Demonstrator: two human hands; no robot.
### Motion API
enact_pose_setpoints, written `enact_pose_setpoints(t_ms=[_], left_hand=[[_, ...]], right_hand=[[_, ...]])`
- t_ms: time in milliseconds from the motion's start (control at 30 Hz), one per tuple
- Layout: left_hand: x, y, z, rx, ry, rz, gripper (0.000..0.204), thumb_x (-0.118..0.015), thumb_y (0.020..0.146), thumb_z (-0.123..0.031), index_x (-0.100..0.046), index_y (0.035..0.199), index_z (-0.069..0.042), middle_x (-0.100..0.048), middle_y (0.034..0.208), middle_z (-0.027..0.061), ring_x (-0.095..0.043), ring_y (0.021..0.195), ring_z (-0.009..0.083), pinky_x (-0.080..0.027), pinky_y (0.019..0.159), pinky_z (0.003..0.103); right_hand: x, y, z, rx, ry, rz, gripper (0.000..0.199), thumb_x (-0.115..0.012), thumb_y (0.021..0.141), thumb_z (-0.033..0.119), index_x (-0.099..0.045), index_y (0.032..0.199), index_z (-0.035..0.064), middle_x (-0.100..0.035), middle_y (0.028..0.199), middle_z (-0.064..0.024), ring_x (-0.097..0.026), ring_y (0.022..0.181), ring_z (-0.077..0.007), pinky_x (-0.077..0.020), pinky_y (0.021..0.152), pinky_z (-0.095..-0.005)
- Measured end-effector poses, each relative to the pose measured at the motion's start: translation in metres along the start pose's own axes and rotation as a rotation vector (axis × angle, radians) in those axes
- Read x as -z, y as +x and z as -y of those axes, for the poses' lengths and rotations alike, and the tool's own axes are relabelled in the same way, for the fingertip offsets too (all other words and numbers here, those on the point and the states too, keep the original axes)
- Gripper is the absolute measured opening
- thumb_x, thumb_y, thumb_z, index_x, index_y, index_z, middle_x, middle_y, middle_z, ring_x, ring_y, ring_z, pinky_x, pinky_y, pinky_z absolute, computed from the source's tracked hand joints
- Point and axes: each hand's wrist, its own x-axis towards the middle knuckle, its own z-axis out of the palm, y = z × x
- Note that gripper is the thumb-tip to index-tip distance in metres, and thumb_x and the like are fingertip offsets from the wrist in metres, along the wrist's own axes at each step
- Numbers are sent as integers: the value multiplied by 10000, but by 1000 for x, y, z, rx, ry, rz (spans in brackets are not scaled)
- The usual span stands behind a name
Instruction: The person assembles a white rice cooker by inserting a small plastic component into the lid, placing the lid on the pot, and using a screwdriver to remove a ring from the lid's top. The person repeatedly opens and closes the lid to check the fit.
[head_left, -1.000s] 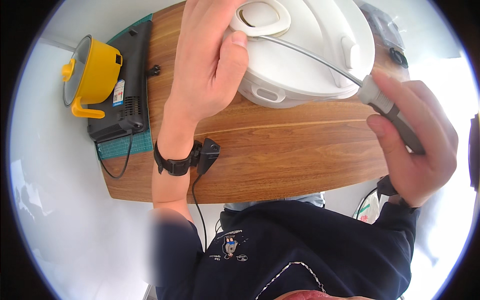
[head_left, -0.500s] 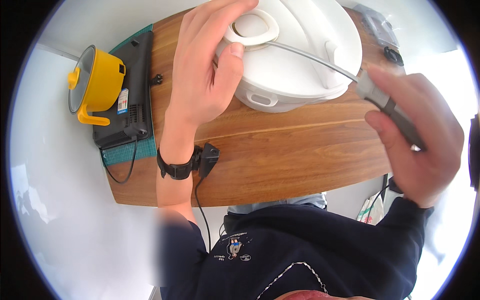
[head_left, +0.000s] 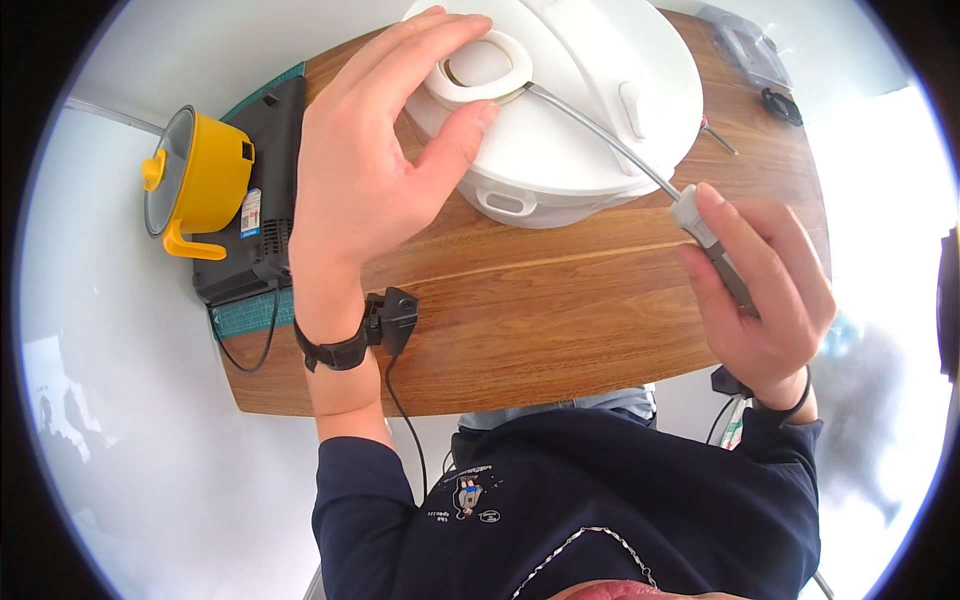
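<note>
A white round cooker [head_left: 590, 110] with a domed lid stands on the wooden table [head_left: 560, 320]. My left hand [head_left: 385, 160] grips a white ring-shaped cap [head_left: 480, 68] on top of the lid, thumb and fingers on its rim. My right hand [head_left: 765, 290] holds the grey handle of a long screwdriver [head_left: 640, 165]. Its thin shaft runs up and left, and the tip sits at the edge of the ring cap.
A yellow pot with a glass lid [head_left: 195, 180] sits on a black flat appliance [head_left: 265, 205] at the table's left end, over a green mat. A black cable with a clip [head_left: 392, 318] runs off the front edge. Small dark parts [head_left: 780, 105] lie at the far right.
The view has shifted so the cooker sits lower and more central. My left hand has slid up onto the ring cap. My right hand with the screwdriver has dropped slightly.
</note>
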Motion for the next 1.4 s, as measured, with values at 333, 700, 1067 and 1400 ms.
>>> enact_pose_setpoints(t_ms=[333, 700, 1067, 1400], left_hand=[[-5, 4, -9, 38, 155, -17, 262, -643, 1019, -164, -728, 1247, -67, -742, 1192, 159, -729, 1058, 275, -562, 837, 306], [22, 27, -24, 182, -33, 25, 346, -486, 1077, -190, -665, 1230, 63, -711, 1153, 214, -726, 981, 291, -552, 902, 356], [5, 2, 29, 349, -495, -600, 458, -332, 1133, -256, -591, 1119, 121, -689, 1176, 278, -736, 1038, 407, -600, 977, 464], [-6, -7, 21, 178, -311, -554, 228, -478, 1106, -118, -618, 1132, 60, -743, 1086, 156, -728, 1008, 189, -563, 904, 301]], right_hand=[[-51, -40, -7, 20, -15, -227, 481, -867, 714, -54, -726, 1173, -25, -648, 894, -99, -635, 651, -179, -532, 541, -271], [-45, -38, -10, 46, 9, -205, 515, -868, 691, -71, -722, 1183, -24, -647, 893, -103, -634, 652, -188, -520, 532, -279], [-41, -32, -2, -44, 106, -145, 524, -875, 695, -41, -718, 1192, 11, -672, 914, -113, -662, 694, -226, -545, 572, -301], [-43, -34, -3, -78, 121, -148, 529, -881, 699, -27, -713, 1198, 26, -690, 919, -120, -677, 711, -231, -549, 589, -306]])
